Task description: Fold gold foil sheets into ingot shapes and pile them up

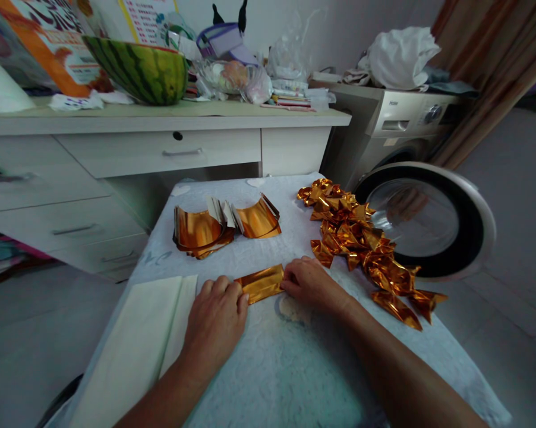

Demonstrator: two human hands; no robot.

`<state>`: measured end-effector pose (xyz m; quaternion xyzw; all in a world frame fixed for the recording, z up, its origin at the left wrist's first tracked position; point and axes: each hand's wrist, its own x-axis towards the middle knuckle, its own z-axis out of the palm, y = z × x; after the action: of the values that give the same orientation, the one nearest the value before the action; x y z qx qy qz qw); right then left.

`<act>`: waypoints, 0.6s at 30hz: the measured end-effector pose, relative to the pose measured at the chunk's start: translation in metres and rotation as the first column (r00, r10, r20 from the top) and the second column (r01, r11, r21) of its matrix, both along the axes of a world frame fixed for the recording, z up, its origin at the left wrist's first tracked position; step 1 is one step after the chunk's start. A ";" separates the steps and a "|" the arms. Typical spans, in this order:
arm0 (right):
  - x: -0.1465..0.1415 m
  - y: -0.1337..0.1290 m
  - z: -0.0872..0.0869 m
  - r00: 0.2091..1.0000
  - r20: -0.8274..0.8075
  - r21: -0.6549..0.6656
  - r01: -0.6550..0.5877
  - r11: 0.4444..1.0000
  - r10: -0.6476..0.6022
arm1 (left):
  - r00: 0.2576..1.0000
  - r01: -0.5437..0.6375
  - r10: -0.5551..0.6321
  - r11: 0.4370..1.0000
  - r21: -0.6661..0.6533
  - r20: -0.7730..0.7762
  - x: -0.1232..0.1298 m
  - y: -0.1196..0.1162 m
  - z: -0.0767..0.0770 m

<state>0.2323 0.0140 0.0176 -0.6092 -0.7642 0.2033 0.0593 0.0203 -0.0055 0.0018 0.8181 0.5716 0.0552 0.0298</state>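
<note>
- Across the back, a white cabinet, cluttered on top with packets and plastic bags, beyond the far edge of the surface.
- In front, that surface, covered in pale blue cloth.
- Far right, a washer, loaded with a white bundle; its door wide open, near the surface's right edge.
- Along the right side, a long heap of folded gold pieces, past the right hand, taking up that side.
- At the left, white paper, folded flat, just beside the left hand.
- On the cabinet, a cut watermelon, rind outward.
- Beyond the hands, two stacks of curved gold sheets, side by side, near the strip.
- Left hand curled, fingers and thumb closed over the strip's left end.
- Right hand nearly closed, fingertips pinching the right end.
- Between both hands, the strip, gold, slightly slanted; cannot tell whether touching the surface.
</note>
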 end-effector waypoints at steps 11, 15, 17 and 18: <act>0.001 0.000 -0.003 0.999 -0.029 0.019 0.015 1.000 -0.014 | 1.000 -0.002 0.002 1.000 -0.003 0.014 0.000 0.000 0.001; 0.001 0.001 -0.003 1.000 0.008 0.005 0.015 1.000 -0.015 | 1.000 0.004 -0.004 1.000 0.001 0.003 0.000 -0.001 0.001; 0.001 0.001 -0.004 1.000 0.013 0.013 0.010 1.000 -0.011 | 1.000 0.002 -0.002 1.000 0.001 0.005 0.000 -0.001 0.000; 0.001 0.001 -0.004 1.000 0.010 0.020 0.008 1.000 -0.008 | 1.000 0.001 -0.001 1.000 0.001 0.008 0.000 -0.001 0.000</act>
<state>0.2333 0.0151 0.0134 -0.6125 -0.7641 0.1924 0.0625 0.0203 -0.0061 0.0017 0.8182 0.5710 0.0586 0.0319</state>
